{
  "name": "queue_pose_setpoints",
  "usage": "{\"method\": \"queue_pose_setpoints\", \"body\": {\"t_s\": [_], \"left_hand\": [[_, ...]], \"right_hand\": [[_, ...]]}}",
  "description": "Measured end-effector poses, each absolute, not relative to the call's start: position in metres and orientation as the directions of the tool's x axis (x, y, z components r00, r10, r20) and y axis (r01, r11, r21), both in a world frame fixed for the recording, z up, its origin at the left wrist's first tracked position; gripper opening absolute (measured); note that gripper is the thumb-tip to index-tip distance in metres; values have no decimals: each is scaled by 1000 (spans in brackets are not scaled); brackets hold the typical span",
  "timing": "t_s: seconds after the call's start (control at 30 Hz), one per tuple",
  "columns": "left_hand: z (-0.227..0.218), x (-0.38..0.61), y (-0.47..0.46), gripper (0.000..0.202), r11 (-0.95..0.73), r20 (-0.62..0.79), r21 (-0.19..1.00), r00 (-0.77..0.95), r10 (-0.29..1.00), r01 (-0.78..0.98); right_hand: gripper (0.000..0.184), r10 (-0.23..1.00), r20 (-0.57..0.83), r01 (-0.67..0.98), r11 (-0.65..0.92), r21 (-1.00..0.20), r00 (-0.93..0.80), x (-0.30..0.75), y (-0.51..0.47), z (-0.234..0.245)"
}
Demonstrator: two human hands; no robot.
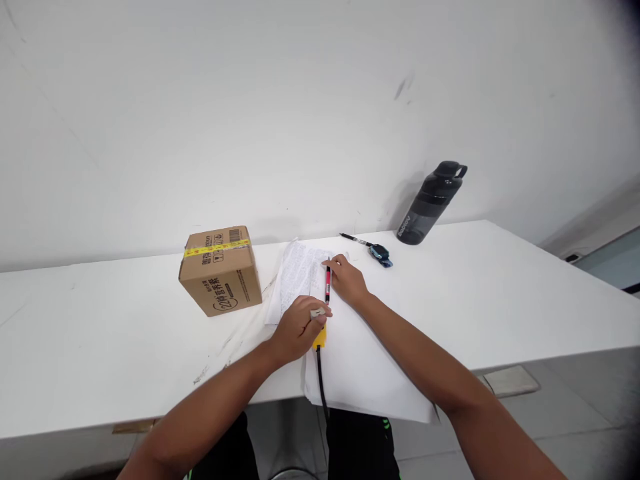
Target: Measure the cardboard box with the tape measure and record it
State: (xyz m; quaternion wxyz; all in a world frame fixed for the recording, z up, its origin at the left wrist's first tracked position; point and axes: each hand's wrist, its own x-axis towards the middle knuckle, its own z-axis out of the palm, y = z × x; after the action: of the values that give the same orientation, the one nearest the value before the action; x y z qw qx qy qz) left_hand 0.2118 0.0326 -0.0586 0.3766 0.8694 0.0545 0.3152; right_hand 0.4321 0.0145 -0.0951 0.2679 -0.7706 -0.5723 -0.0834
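My right hand rests on white paper, its thumb and fingertips closed at the far end of a red and black pen. Just below the pen's near end, my left hand is closed, fingers curled together. A small white piece with a dark mark shows at its fingers; I cannot tell whether it is held or worn. Partly hidden under that hand is a yellow thing with a black cord running down off the table edge. Beneath both hands lie a handwritten sheet and a large blank sheet.
On the left stands a taped cardboard box. A black pen and a dark watch-like object lie near the wall. A dark water bottle stands at the back right of the white table.
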Motion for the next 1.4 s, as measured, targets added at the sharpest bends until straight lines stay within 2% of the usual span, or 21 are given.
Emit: {"method": "queue_pose_setpoints", "body": {"t_s": [0.17, 0.4, 0.5, 0.57, 0.67, 0.73, 0.8, 0.93, 1.07, 1.13, 1.23, 1.3, 1.33, 1.4], "left_hand": [[-64, 211, 41, 28, -740, 556, 664, 733, 392, -108], [-60, 198, 31, 29, -747, 512, 663, 701, 497, 46], [-63, 176, 13, 31, -699, 482, 701, 631, 608, 139], [-68, 158, 1, 36, -677, 469, 713, 597, 652, 179], [-75, 129, -13, 42, -750, 475, 604, 633, 611, 270], [-78, 112, -21, 43, -762, 462, 524, 625, 629, 380], [-80, 98, -25, 43, -718, 437, 500, 574, 692, 484], [-87, 77, -24, 36, -585, 407, 587, 421, 810, 559], [-88, 56, -10, 35, -568, 413, 633, 391, 823, 526], [-73, 48, 3, 36, -569, 459, 661, 337, 822, 489], [-27, 44, 35, 35, -505, 491, 756, 149, 858, 417], [8, 48, 64, 47, -361, 386, 837, 24, 922, 412], [22, 52, 80, 58, -264, 302, 871, -27, 953, 415], [41, 61, 110, 80, -174, 226, 888, -73, 971, 427]], "right_hand": [[49, 827, 439, 920, -215, -329, 350, 428, 21, -99], [51, 782, 447, 894, -319, -314, 435, 406, 14, -81], [49, 780, 497, 922, -271, -278, 379, 379, 2, -64], [44, 783, 511, 907, -158, -390, 356, 354, -6, -59], [41, 827, 417, 778, -38, -627, 377, 307, -22, -63], [44, 866, 338, 745, -57, -665, 368, 275, -32, -70], [42, 885, 301, 758, -86, -646, 356, 248, -38, -74], [42, 892, 270, 788, -140, -599, 363, 220, -38, -72], [41, 896, 247, 814, -183, -552, 369, 216, -34, -70], [45, 887, 246, 811, -206, -547, 391, 215, -32, -73], [53, 854, 259, 788, -245, -564, 451, 212, -28, -82], [58, 824, 285, 768, -252, -589, 489, 210, -25, -88], [61, 806, 307, 760, -248, -601, 506, 209, -24, -90], [69, 762, 357, 753, -249, -610, 541, 208, -23, -92]]}}
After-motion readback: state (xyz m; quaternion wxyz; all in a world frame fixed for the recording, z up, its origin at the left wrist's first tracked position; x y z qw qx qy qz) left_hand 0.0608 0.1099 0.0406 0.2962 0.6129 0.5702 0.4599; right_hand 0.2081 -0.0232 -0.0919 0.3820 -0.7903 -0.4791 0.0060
